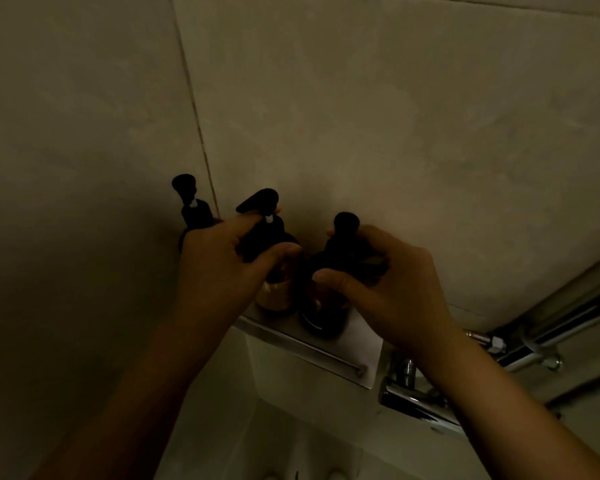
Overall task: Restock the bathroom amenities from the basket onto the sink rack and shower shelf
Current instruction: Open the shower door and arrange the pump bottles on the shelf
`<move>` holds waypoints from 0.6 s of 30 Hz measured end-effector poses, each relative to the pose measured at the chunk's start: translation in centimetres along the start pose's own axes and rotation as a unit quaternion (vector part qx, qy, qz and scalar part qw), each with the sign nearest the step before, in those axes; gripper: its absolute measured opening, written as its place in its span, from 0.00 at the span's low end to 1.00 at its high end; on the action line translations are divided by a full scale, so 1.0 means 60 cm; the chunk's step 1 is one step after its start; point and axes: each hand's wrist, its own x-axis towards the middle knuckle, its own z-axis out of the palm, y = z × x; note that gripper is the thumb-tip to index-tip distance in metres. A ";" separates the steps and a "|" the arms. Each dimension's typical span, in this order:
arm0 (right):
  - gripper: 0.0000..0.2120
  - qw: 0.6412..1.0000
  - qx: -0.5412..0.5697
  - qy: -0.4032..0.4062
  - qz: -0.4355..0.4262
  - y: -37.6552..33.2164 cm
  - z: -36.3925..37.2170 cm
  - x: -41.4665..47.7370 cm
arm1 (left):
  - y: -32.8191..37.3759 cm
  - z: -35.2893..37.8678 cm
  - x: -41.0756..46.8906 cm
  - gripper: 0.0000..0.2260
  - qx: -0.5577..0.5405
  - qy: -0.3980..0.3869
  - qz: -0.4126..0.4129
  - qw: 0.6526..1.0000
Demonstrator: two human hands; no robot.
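Two hands on pump bottles at the shower shelf, in dim light.
The left hand [219, 258] wraps the middle bottle [267, 237]; the right hand [385, 289] wraps the right bottle [340, 244]. Both bottles stand on the shower shelf [326, 351] against the tiled wall [395, 133]. A third bottle [193, 209] stands behind the left hand. Chrome pipes [520, 344] run to the right.

- Both forearms are showing bare from the lower frame edge up to the wrists, with no sleeve covering them.
- The left hand [219, 258] is wearing nothing visible.
- The right hand [388, 289] is likewise showing bare fingers in the dim light.
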 end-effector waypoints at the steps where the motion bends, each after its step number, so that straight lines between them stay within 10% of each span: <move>1: 0.33 1.000 -0.009 -0.003 -0.001 -0.001 -0.002 0.000 | -0.001 0.000 -0.001 0.24 0.012 -0.010 0.003 1.000; 18: 0.42 0.993 0.086 0.071 0.047 0.046 0.064 -0.089 | -0.050 -0.005 -0.157 0.25 0.086 -0.025 0.008 0.996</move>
